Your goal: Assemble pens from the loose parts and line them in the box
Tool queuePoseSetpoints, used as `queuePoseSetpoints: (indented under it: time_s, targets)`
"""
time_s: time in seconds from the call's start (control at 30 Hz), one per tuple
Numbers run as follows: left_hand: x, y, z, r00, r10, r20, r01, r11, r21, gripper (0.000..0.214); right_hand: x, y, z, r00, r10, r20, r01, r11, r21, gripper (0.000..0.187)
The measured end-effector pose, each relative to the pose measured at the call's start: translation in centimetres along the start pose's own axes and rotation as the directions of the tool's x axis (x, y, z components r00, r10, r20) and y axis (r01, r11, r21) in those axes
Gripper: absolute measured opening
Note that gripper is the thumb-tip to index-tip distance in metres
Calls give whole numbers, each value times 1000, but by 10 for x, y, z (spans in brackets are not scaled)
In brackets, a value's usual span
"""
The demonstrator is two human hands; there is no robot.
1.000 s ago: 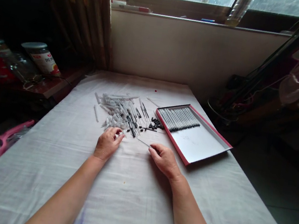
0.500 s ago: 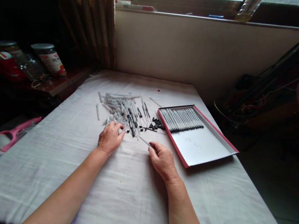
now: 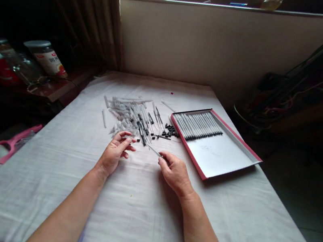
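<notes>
My right hand (image 3: 175, 174) pinches a thin pen refill (image 3: 153, 149) between thumb and fingers; its tip points left and away from me. To the left, my left hand (image 3: 115, 152) is raised a little with the thumb against the bent fingers. Whatever it holds is too small to make out. Just beyond it lies a loose heap of clear plastic pen parts (image 3: 128, 109), with dark-tipped pieces (image 3: 141, 129) at its right side. Small black caps (image 3: 170, 130) are scattered beside the box. The shallow red-edged box (image 3: 219, 159) holds a row of clear pens (image 3: 199, 125) with black ends.
A whitish cloth covers the table (image 3: 127, 222). A tiny red bit (image 3: 172, 93) lies near its far edge. Jars (image 3: 47, 58) stand on a dark side table at left, and pink-handled scissors (image 3: 15, 143) sit by the left edge. A curtain (image 3: 93, 12) hangs behind.
My left hand has drawn back slightly from the heap and turned, its thumb now showing on top. The right hand keeps the refill in nearly the same place. The view has tipped downward.
</notes>
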State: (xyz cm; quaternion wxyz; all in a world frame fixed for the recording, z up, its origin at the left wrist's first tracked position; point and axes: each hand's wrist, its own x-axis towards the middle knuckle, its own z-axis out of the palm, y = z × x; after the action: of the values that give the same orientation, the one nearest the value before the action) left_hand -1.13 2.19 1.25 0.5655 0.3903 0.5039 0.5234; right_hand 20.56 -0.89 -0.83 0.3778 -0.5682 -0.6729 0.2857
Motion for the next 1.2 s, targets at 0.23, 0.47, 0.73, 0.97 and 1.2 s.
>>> queuePoseSetpoints:
  time_s: [0.23,0.47,0.73,0.97,1.2]
  targets:
    - [-1,-8,-1,994,-113,-17,112,994,-9,48,-1,-7,2,1000,15,4,-16,967,252,29]
    - [-6,-9,3,994,-96,45,90,989,118,52,-3,-9,3,995,53,87,-71,971,228,28]
    - [-9,-13,10,987,-99,127,67,970,235,51,-3,-6,5,991,57,117,-81,973,217,23]
    - [-9,-13,10,984,-139,112,115,973,198,52,-2,-9,14,998,3,62,-18,974,228,21]
    - [-5,-15,9,983,-157,98,136,972,191,53,0,-8,20,997,-41,71,29,984,173,21]
